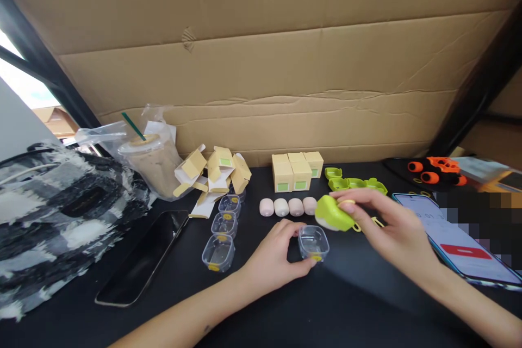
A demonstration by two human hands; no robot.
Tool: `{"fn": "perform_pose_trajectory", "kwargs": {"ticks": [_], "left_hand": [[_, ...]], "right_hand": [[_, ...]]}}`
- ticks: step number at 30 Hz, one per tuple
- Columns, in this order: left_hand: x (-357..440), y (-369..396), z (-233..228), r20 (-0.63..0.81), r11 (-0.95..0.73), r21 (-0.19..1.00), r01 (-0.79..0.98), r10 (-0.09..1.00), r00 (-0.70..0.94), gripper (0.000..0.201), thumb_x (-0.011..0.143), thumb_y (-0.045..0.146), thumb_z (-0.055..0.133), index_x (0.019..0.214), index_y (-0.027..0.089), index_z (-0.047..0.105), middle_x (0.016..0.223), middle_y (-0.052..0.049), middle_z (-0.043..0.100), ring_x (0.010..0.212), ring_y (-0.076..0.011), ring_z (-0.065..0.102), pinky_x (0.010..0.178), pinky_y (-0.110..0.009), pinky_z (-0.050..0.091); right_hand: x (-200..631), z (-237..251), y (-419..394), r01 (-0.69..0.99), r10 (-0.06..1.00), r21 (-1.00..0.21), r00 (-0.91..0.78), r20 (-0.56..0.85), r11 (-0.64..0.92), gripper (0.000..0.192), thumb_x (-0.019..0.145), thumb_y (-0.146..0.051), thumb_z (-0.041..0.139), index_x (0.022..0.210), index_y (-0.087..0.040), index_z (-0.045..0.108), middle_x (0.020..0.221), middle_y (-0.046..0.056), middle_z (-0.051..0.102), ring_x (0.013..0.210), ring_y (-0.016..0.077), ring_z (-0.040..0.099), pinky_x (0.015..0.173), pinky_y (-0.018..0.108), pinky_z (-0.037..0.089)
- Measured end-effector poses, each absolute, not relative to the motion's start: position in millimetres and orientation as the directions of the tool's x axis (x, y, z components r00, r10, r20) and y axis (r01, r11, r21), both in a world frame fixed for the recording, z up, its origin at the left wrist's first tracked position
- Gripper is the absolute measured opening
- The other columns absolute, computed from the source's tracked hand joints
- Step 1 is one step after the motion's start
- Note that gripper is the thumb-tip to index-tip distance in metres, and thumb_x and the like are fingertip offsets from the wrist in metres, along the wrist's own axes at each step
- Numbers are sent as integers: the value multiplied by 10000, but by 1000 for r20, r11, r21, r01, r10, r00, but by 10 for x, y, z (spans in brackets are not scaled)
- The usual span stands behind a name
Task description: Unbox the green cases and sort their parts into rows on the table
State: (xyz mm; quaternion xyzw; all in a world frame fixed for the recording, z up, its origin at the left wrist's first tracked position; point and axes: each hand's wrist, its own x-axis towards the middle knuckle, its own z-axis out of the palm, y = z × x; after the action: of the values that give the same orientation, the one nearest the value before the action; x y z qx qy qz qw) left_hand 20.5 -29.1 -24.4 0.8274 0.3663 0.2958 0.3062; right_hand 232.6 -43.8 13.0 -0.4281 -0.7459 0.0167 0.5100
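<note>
My left hand [281, 253] grips a small clear plastic container [314, 236] by its side, thumb near its yellow sticker. The container stands upright on the black table. Above it to the right, my right hand [387, 223] pinches a lime-green cover [332, 213] with a whitish underside. A pale yellow loop is by its fingers. Beyond the hands is a row of rounded pink and white cases [281, 207], its right end close to the green cover. Several more clear containers [219, 253] with yellow stickers line up left of my left hand.
Small closed cardboard boxes [299, 174] and more lime-green covers [354, 184] stand at the back. Opened boxes [222, 171], a bagged iced drink [150, 168] and a dark phone [142, 258] lie left. A lit phone [452, 239] and an orange toy [440, 168] are right.
</note>
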Motion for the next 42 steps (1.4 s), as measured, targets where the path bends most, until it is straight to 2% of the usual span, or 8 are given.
{"fn": "perform_pose_trajectory", "kwargs": {"ticks": [3, 7, 11, 15, 21, 27, 34, 42], "left_hand": [[189, -255, -257, 258, -526, 694, 491, 819, 513, 581, 698, 216, 659, 1244, 147, 472, 1112, -111, 573, 1022, -250, 535, 943, -436, 435], [148, -255, -217, 244, -509, 664, 547, 840, 485, 621, 699, 192, 607, 1285, 106, 418, 1135, -137, 547, 1034, -260, 521, 956, -446, 418], [91, -390, -22, 242, -591, 616, 520, 771, 589, 561, 660, 143, 597, 1209, 154, 479, 1080, -93, 537, 1025, -234, 527, 942, -387, 432], [3, -482, 263, 299, -665, 576, 476, 713, 634, 474, 662, 135, 584, 1125, 192, 502, 1071, -66, 527, 978, -194, 547, 871, -312, 466], [-346, -142, 685, 362, -641, 315, 700, 763, 536, 460, 685, 167, 580, 1139, 175, 504, 1107, -80, 587, 1071, -252, 517, 922, -398, 428], [-533, 366, 752, 189, -604, 66, 795, 789, 584, 412, 718, 276, 657, 1104, 172, 554, 1085, -77, 623, 1073, -264, 520, 913, -394, 431], [-372, 607, 547, 211, -570, -65, 819, 794, 570, 439, 697, 273, 693, 1108, 169, 575, 1428, -157, 342, 1362, -387, 183, 1084, -570, 149], [-364, 619, 562, 197, -522, -188, 832, 810, 552, 401, 654, 255, 696, 1021, 119, 610, 1446, -199, 340, 1375, -386, 197, 1101, -574, 91]], "right_hand": [[2420, 232, -426, 657, 676, -475, -73, 733, 585, 118, 892, -306, 535, 908, -234, 627, 910, 30, 721, 841, 196, 685, 747, 300, 550], [2466, 217, -396, 733, 796, -420, -269, 543, 534, 181, 914, -349, 482, 876, -236, 619, 867, 11, 717, 765, 180, 682, 671, 281, 534], [2440, 104, -369, 796, 798, -263, -396, 453, 545, 200, 937, -333, 428, 888, -238, 597, 825, -6, 709, 694, 175, 669, 627, 294, 510], [2411, 45, -379, 786, 783, -236, -436, 443, 571, 199, 948, -334, 413, 902, -242, 583, 847, -15, 703, 704, 168, 665, 629, 288, 500], [2387, 46, -404, 771, 768, -234, -453, 453, 592, 197, 948, -316, 411, 901, -251, 590, 841, -24, 698, 705, 166, 664, 641, 287, 497], [2363, 13, -415, 758, 757, -231, -472, 453, 611, 190, 941, -302, 422, 898, -256, 602, 851, -18, 701, 709, 173, 669, 648, 296, 504], [2284, 24, -433, 745, 753, -223, -512, 414, 629, 173, 941, -269, 438, 898, -236, 603, 861, -17, 709, 723, 179, 679, 667, 314, 497], [2243, 4, -472, 744, 760, -227, -525, 384, 629, 169, 948, -258, 434, 887, -237, 591, 860, -22, 704, 735, 178, 666, 665, 313, 482]]}}
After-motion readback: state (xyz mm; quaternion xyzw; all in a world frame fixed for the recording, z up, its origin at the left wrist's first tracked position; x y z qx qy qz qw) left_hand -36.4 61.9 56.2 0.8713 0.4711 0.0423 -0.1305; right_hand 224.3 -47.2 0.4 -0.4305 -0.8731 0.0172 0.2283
